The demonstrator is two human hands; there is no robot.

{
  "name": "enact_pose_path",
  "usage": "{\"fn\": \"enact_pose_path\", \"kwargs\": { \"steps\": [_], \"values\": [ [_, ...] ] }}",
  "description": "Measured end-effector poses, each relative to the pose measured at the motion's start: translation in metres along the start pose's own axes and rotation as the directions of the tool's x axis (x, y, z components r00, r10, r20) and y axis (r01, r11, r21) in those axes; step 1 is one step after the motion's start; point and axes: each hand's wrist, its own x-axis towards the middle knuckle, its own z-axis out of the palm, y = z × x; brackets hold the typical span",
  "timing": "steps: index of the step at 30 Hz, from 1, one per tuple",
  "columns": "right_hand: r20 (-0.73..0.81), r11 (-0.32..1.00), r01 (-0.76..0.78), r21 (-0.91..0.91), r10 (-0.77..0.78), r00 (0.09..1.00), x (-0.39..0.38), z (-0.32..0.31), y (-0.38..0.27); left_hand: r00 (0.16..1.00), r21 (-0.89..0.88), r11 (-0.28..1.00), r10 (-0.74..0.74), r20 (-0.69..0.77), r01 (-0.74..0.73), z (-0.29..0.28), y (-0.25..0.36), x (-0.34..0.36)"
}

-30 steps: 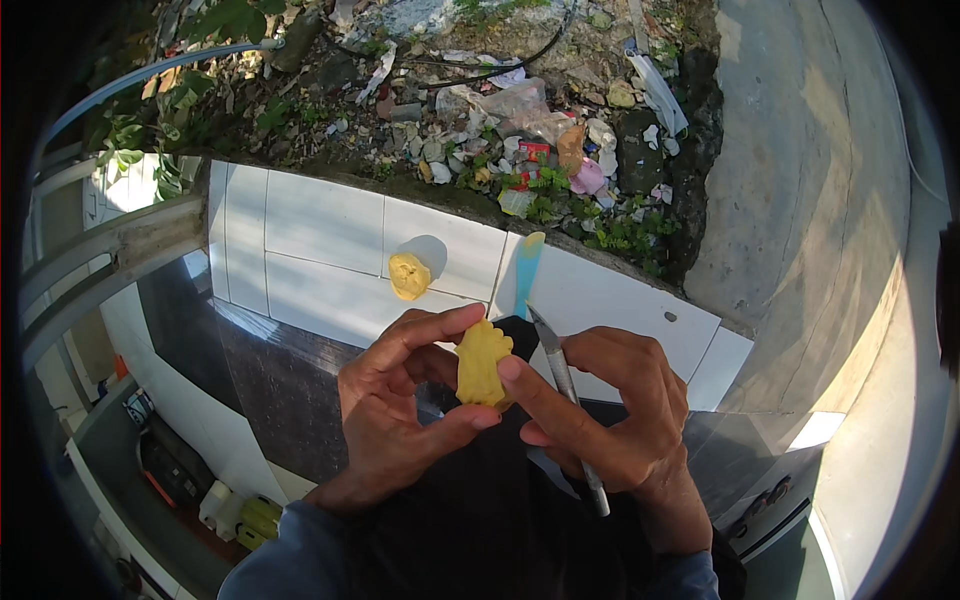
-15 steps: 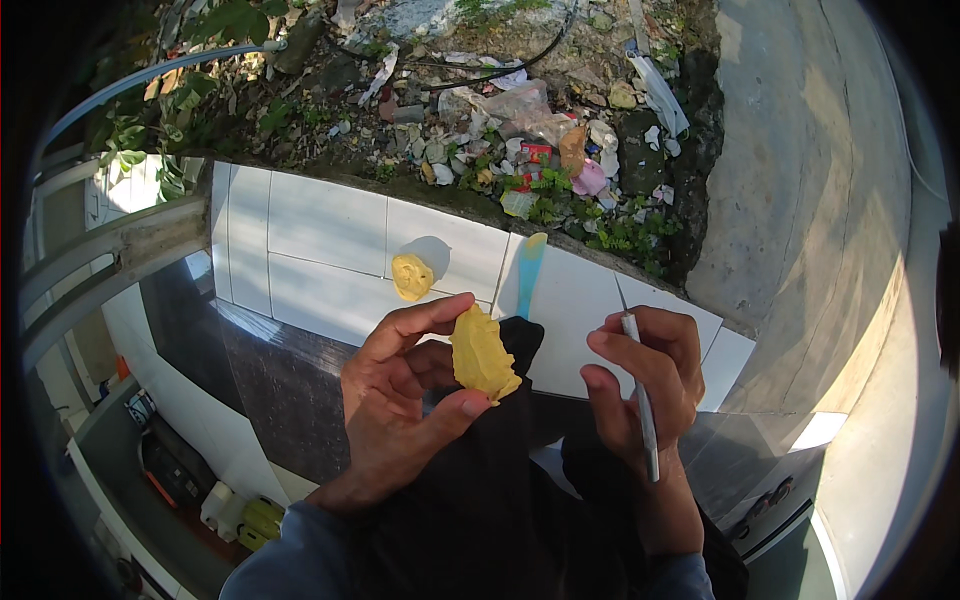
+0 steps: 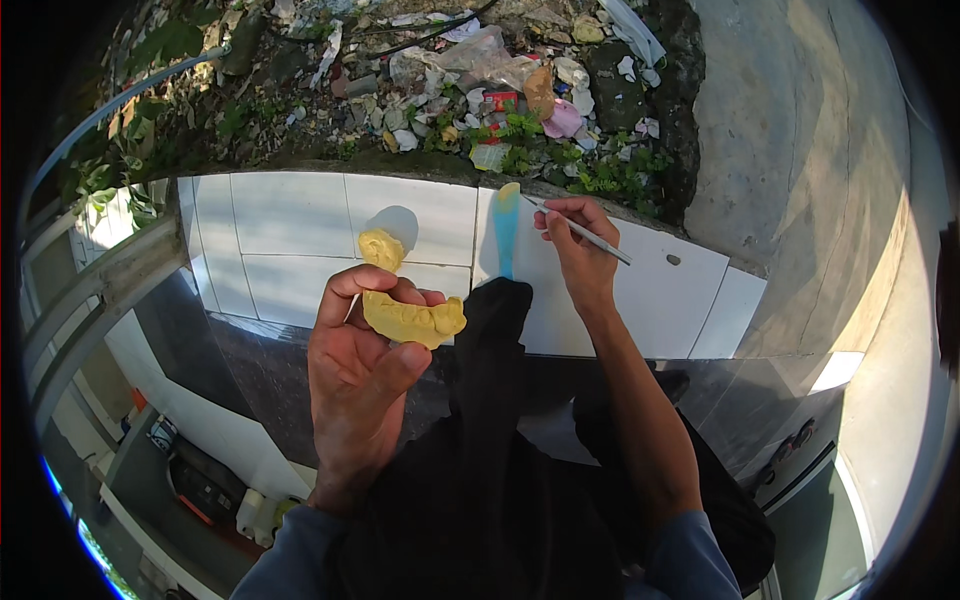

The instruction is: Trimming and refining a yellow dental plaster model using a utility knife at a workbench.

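My left hand (image 3: 348, 385) pinches a yellow dental cast (image 3: 410, 320) between thumb and fingers, its curved edge with toothlike bumps turned up. Out over the white tiles, my right hand (image 3: 582, 245) grips a slim metal-handled craft knife (image 3: 603, 246) like a pen. The knife's thin tip points left, close to the upper end of a light-blue spatula (image 3: 506, 235); whether they touch I cannot tell. Yellow material coats the spatula's far end. Beyond my left fingers, a second rounded yellow piece (image 3: 380, 247) rests on the tiles.
A white tiled ledge (image 3: 640, 290) runs across in front of me, with a small dark fragment (image 3: 673, 260) on its right part. Behind it lies soil with rubble, litter (image 3: 490, 105) and plants. Metal rails (image 3: 110, 270) stand at left, a concrete strip (image 3: 760, 130) at right.
My right hand has reached forward with the knife, swinging it from upright to pointing left near the spatula. My left hand has shifted left and tilted the cast so its curved edge shows.
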Motion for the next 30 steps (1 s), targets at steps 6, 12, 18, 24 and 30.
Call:
{"fn": "enact_pose_path", "kwargs": {
  "steps": [6,12,18,24,30],
  "values": [
    [0.003,0.999,-0.034,-0.027,0.034,0.999,0.003,0.008,0.015,0.999,0.1,0.994,0.05,0.002,-0.05,-0.001,-0.002,0.003],
    [-0.029,0.996,-0.09,-0.011,0.089,0.996,0.005,0.011,0.01,0.991,0.168,0.977,0.132,0.006,-0.131,0.003,0.0,0.001],
    [0.033,0.993,-0.119,-0.006,0.119,0.992,0.001,0.001,0.0,0.991,0.242,0.961,0.125,0.056,-0.135,0.011,0.006,0.002],
    [0.137,0.955,0.194,0.222,-0.228,0.964,-0.05,0.017,-0.106,0.975,0.152,0.965,0.2,0.099,-0.213,0.009,0.006,0.001],
    [0.187,0.808,0.589,0.005,-0.58,0.793,-0.076,0.043,-0.161,0.966,0.141,0.964,0.202,0.162,-0.226,0.011,0.012,-0.003]
  ]
}}
